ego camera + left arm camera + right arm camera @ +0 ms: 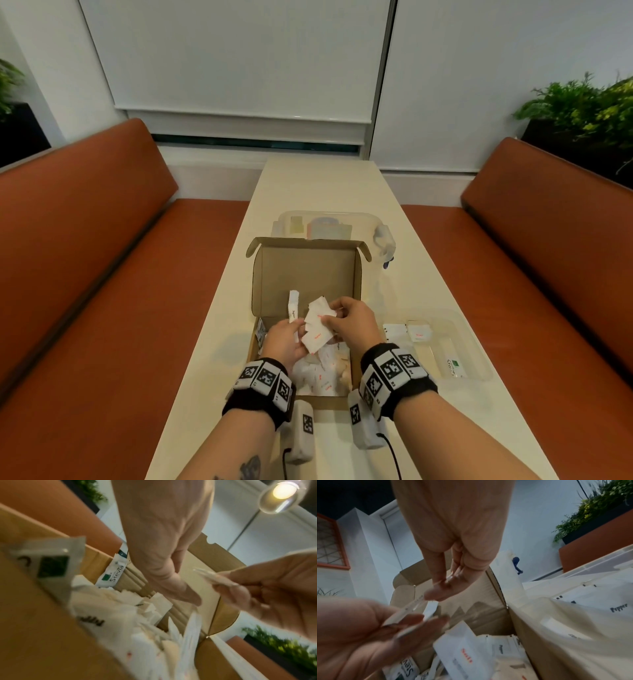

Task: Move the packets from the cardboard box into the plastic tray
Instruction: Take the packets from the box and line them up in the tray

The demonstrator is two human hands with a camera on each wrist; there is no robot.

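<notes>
Both hands hover over the open cardboard box (305,274) on the tabletop (325,192), sharing a small fan of white packets (317,327) with red print. The plastic tray (476,342) sits just beside the box on the person's right, so the right hand (352,325) is the nearer one for the carry, and the packets need to travel sideways over the box's right wall. The right hand's fingers (436,593) are curled in a pinch on the upper edge of the bunch. The left hand (286,339) grips the lower packets between thumb and curled fingers (412,622). More packets lie loose in the box beneath; a few already rest in the tray.
</notes>
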